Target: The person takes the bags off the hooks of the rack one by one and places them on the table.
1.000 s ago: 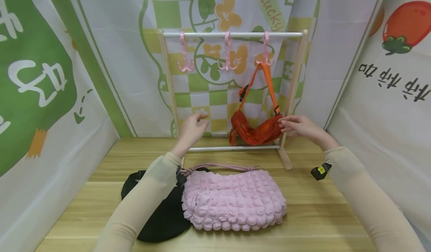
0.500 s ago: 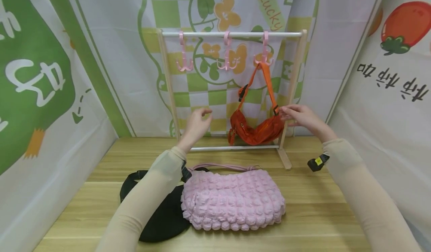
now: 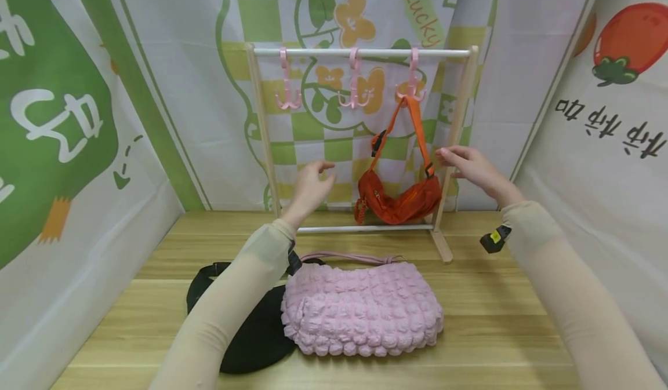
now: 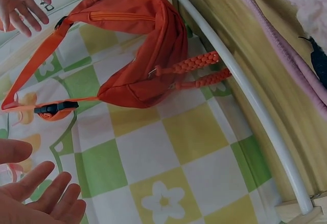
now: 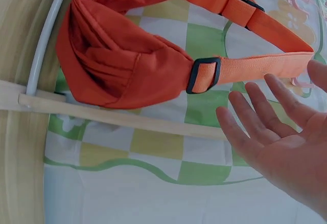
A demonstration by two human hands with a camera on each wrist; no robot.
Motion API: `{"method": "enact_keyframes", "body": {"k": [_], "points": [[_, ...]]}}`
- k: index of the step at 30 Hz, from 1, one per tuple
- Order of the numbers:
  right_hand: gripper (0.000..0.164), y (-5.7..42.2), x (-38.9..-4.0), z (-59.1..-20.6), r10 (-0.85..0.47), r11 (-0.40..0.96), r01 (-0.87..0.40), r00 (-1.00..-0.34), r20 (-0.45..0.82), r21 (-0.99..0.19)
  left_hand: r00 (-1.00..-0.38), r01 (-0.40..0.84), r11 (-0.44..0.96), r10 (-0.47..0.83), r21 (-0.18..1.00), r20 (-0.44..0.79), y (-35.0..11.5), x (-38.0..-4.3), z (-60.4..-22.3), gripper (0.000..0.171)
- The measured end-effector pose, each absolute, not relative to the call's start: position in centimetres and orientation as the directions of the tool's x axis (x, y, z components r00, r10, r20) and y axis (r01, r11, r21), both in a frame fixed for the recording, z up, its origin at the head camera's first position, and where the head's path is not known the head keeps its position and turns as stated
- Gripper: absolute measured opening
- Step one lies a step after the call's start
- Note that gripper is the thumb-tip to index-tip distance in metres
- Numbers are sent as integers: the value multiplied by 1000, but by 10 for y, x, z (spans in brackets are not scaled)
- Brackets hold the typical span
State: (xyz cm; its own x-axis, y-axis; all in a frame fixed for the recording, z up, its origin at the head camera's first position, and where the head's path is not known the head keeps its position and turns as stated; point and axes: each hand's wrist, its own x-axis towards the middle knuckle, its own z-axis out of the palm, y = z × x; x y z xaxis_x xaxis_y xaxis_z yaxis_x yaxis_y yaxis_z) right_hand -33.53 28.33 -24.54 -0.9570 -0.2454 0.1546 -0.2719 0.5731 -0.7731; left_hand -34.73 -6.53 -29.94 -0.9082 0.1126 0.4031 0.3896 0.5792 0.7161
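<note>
An orange waist bag [image 3: 399, 199] hangs by its strap [image 3: 417, 126] from the right pink hook [image 3: 412, 83] of a small rack. My right hand [image 3: 472, 167] is beside the strap, at the rack's right post, with relaxed fingers and nothing in it. In the right wrist view its fingers [image 5: 250, 114] lie apart from the strap. My left hand [image 3: 313, 190] hovers left of the bag, in front of the rack, holding nothing; the left wrist view shows its fingers [image 4: 56, 193] loosely spread. A pink puffy bag [image 3: 362, 309] lies on the table in front.
A black bag [image 3: 261, 338] lies partly under the pink bag and my left sleeve. Two more pink hooks, the left hook [image 3: 287, 86] and the middle hook [image 3: 354, 83], hang on the rack's top rail [image 3: 323, 53]. Patterned cloth walls surround the wooden table [image 3: 485, 320].
My right hand has risen from the bag's right end to beside its strap. The left hand has moved up and slightly right. The orange bag keeps hanging on the right hook.
</note>
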Motion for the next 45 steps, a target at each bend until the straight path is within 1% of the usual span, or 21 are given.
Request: {"method": "enact_keyframes", "body": {"k": [13,20,30,38,45], "points": [[62,285,-344,-227,-267,590,-302,-948,171,-749,-880,434,593,117,679,460,-55,-355,-294,35],[61,280,-341,-212,-269,599,-338,-939,215,-726,-880,421,621,104,661,463,-47,-359,-286,35],[63,276,-341,-195,-286,649,-393,-919,270,-652,-870,450,578,111,681,481,-35,-362,-277,35],[58,275,-344,-191,-309,624,-454,-891,333,-636,-870,443,602,112,664,479,-29,-369,-275,35],[57,274,-347,-184,-292,626,-484,-873,391,-612,-865,445,625,113,642,489,-25,-373,-273,35]]}}
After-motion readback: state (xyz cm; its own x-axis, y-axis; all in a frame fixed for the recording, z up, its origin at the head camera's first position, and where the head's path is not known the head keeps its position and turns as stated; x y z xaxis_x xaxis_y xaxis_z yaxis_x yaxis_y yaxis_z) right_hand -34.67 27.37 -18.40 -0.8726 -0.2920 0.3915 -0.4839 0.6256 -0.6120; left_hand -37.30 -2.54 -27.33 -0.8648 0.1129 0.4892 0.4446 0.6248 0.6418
